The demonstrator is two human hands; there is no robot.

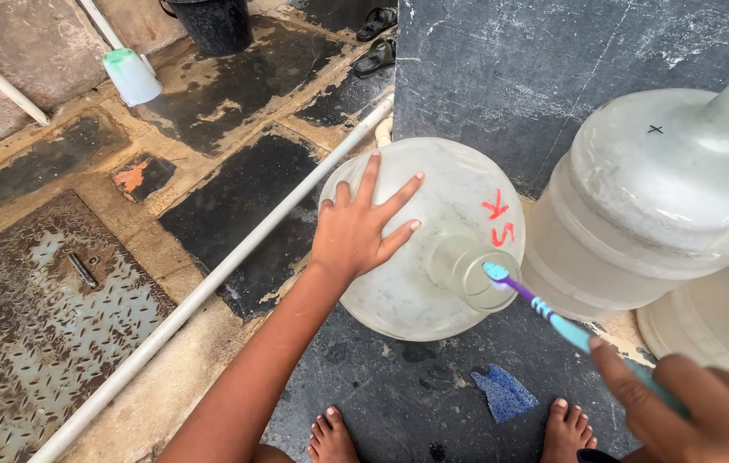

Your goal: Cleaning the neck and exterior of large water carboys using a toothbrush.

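Wet stone floor (433, 377) carries a clear water jug (416, 249); left hand (356, 231) lies flat on its shoulder, fingers spread, while right hand (707, 411) is closed on a toothbrush (544, 309) — bristles at the jug's mouth. Scrubbing the neck looks underway — steady pressure needed.

I read this as an outdoor washing area of a home, a paved yard at ground level. The evidence: wet, patchy dark stone paving (236, 197) with worn mortar joints; a checker-plate metal drain cover (47, 317) set into the floor; a white plastic pipe (210, 283) lying across it; a dark bucket (214, 21) and an upturned green-and-white mug (131, 75) by the wall; sandals (377, 39) left nearby; large clear water jugs (664, 197) standing on the slab; bare feet (330, 437).
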